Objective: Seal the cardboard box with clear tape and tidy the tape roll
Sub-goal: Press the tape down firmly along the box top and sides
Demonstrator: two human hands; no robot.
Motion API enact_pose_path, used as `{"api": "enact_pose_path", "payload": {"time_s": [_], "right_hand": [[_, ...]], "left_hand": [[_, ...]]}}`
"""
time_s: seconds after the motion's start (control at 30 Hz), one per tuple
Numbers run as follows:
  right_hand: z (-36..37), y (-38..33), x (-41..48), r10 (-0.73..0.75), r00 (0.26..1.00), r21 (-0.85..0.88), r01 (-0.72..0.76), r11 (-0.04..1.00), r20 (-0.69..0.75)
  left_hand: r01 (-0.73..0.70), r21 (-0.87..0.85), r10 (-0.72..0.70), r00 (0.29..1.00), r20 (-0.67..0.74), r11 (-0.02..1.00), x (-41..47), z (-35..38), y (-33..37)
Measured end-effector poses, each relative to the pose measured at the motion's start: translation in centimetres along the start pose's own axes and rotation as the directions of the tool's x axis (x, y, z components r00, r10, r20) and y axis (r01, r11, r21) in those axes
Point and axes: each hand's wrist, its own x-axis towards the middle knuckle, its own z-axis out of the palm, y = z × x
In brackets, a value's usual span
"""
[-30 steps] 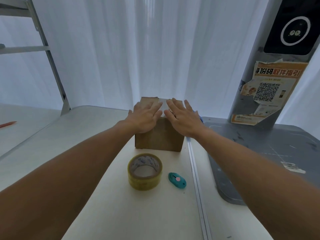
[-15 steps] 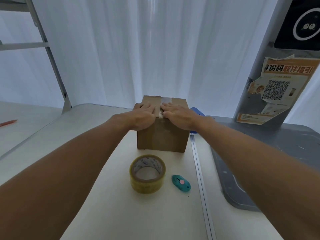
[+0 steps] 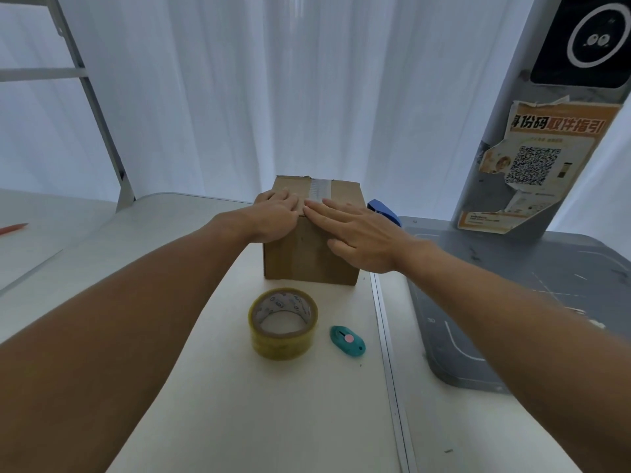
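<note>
A small brown cardboard box [image 3: 309,254] sits in the middle of the frame on a pale table [image 3: 211,404]. A strip of clear tape [image 3: 320,190] runs down the middle of its top. Both hands lie flat at the near top edge of the box. The left hand [image 3: 273,218] has its fingers close together and pressed down on the top. The right hand [image 3: 355,230] has its fingers a little spread, with the tips on the tape at the edge and the thumb on the front face. Neither hand is pinching anything.

The box looks light and stiff enough to take a push from above, but thin card can dent, so a flat, gentle rub is best. The tape looks thin and sticky, and it will likely wrinkle if it is rubbed too fast.

The tape roll [image 3: 282,323] stands below the box, nearer the bottom of the frame, with its hole facing up. It looks light and hard (easy to lift with fingers through the hole or around the outside). A small teal cutter [image 3: 347,340] lies just to its right.

The table is smooth and flat. At the right is a grey mat [image 3: 532,285], scratched and marked. White curtains [image 3: 273,90] fill the top of the frame, a grey post with a poster [image 3: 543,162] stands at the upper right, and a metal frame [image 3: 99,107] leans at the upper left.
</note>
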Motion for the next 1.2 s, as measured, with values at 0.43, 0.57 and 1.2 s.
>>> {"api": "enact_pose_path", "payload": {"time_s": [0.43, 0.57, 1.2], "right_hand": [[0.8, 0.2, 2.3, 0.447, 0.894, 0.362, -0.408, 0.839, -0.029], [0.8, -0.1, 2.2, 0.429, 0.901, 0.345, -0.384, 0.856, -0.06], [1.3, 0.3, 2.1, 0.428, 0.901, 0.336, -0.382, 0.861, -0.07]], "left_hand": [[-0.031, 0.03, 0.034, 0.995, -0.098, 0.999, 1.1, 1.6, -1.1], [-0.018, 0.076, 0.029, 0.988, -0.151, 0.997, 1.0, 1.9, -0.9], [-0.071, 0.13, 0.089, 0.985, -0.144, 0.989, 1.9, 2.1, -1.9]]}}
